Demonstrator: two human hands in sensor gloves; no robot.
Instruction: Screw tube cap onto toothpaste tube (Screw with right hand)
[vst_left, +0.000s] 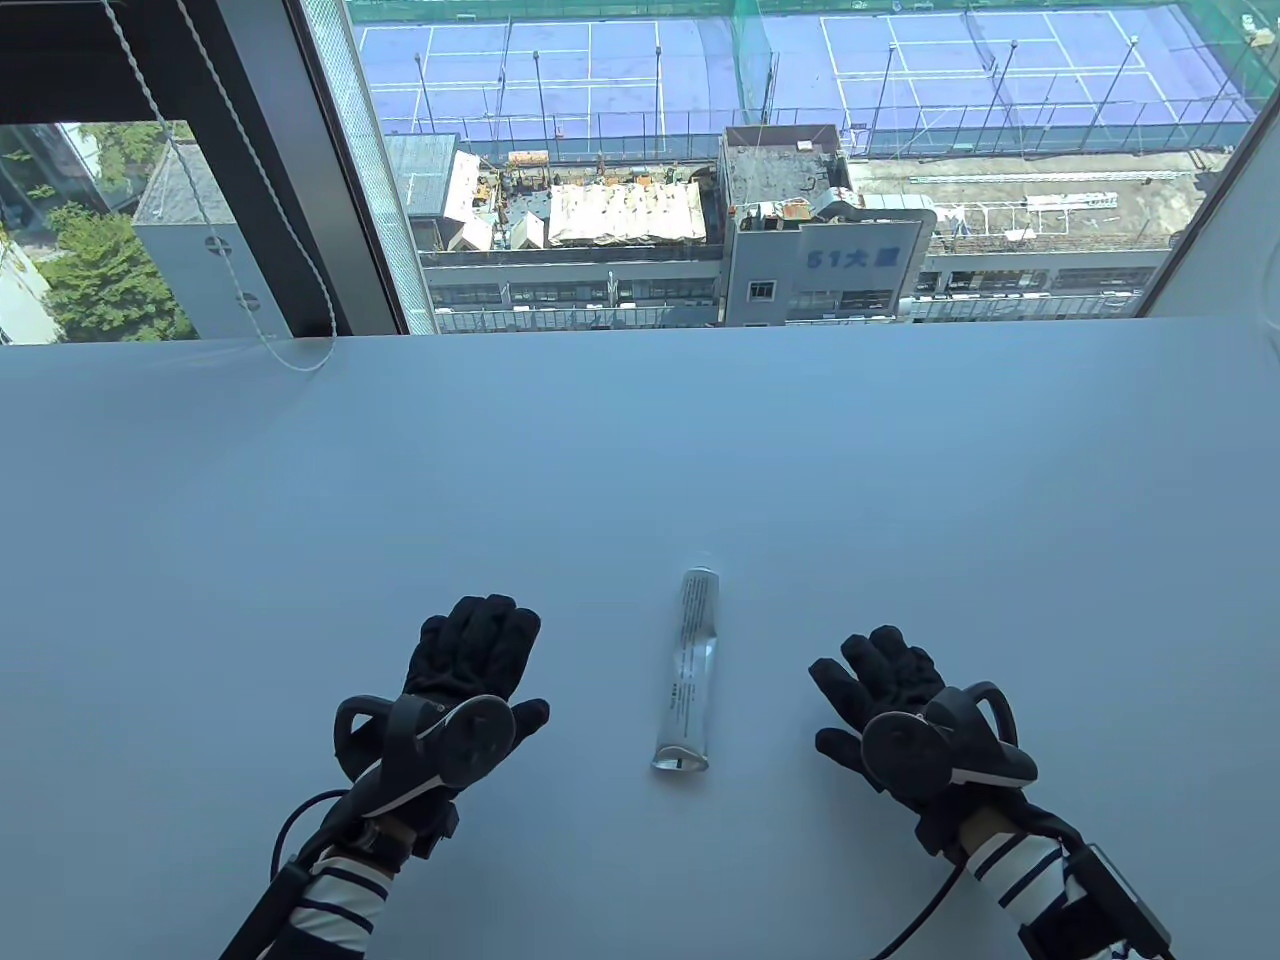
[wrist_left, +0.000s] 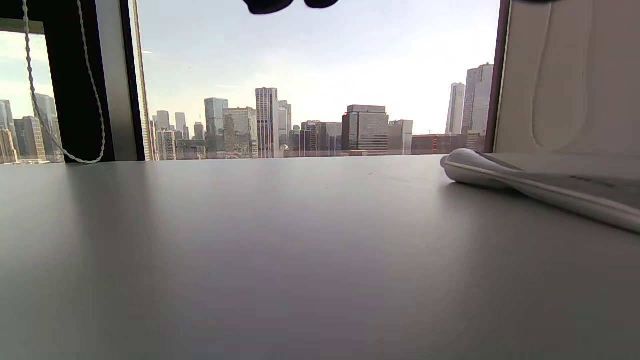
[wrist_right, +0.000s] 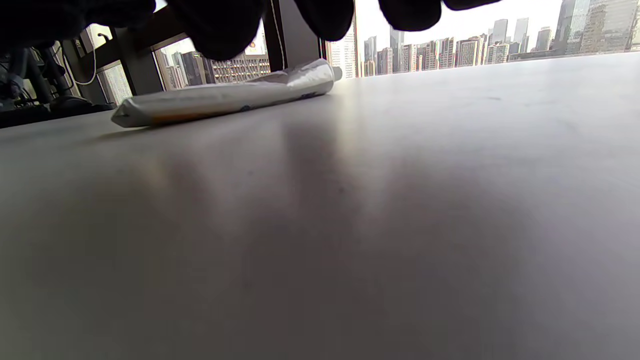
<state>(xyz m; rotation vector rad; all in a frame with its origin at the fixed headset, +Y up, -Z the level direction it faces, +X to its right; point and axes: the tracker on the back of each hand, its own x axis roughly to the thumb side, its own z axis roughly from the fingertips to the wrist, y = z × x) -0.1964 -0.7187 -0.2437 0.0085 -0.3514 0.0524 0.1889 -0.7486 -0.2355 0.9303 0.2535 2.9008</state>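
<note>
A white toothpaste tube (vst_left: 692, 668) lies on the white table (vst_left: 640, 450) between my hands, crimped end toward me, nozzle end pointing away. A small pale tip shows at its far end (wrist_right: 337, 73); I cannot tell whether that is the cap. My left hand (vst_left: 475, 655) lies flat and open on the table left of the tube, holding nothing. My right hand (vst_left: 885, 675) lies flat and open to the right of it, holding nothing. The tube also shows in the left wrist view (wrist_left: 540, 187) and the right wrist view (wrist_right: 225, 97). No separate cap is visible.
The table's far edge meets a large window. A looped blind cord (vst_left: 290, 350) hangs down to the table's back left. A white wall panel (wrist_left: 570, 75) stands at the right.
</note>
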